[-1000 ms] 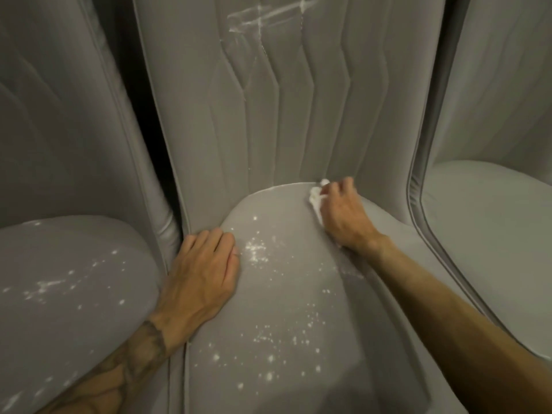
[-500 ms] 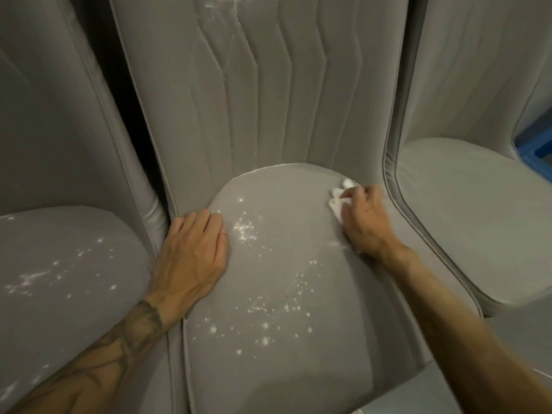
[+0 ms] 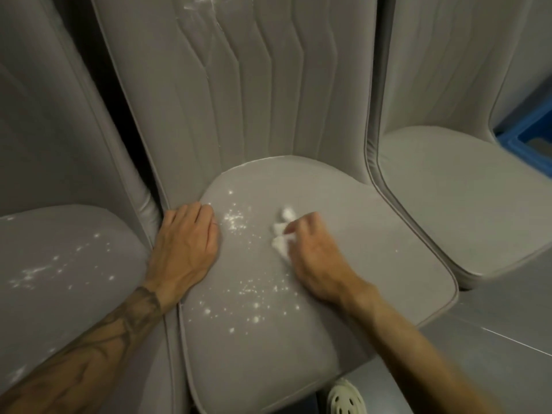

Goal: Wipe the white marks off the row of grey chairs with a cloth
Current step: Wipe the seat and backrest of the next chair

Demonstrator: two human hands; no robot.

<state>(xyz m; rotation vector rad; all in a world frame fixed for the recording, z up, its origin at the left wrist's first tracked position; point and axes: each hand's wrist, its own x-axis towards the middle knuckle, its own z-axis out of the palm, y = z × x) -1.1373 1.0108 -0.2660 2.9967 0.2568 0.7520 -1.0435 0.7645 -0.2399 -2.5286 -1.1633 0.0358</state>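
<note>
Three grey chairs stand side by side. The middle chair's seat (image 3: 373, 249) carries white specks (image 3: 254, 294) across its left and front, and a white smear (image 3: 200, 4) shows high on its backrest. My right hand (image 3: 316, 258) presses a small crumpled white cloth (image 3: 280, 234) onto the middle of that seat. My left hand (image 3: 185, 246) lies flat, fingers together, on the seat's left edge beside the specks. The left chair's seat (image 3: 59, 309) is also spotted white. The right chair's seat (image 3: 463, 204) looks clean.
A dark gap (image 3: 119, 130) separates the left and middle backrests. A blue frame (image 3: 525, 144) shows at the far right behind the right chair. Grey floor (image 3: 478, 324) lies to the lower right, with a white perforated shoe (image 3: 346, 398) under the seat's front edge.
My right hand has dragged the cloth from the back right of the middle seat leftward to its middle. The left hand has stayed on the seat's left edge.
</note>
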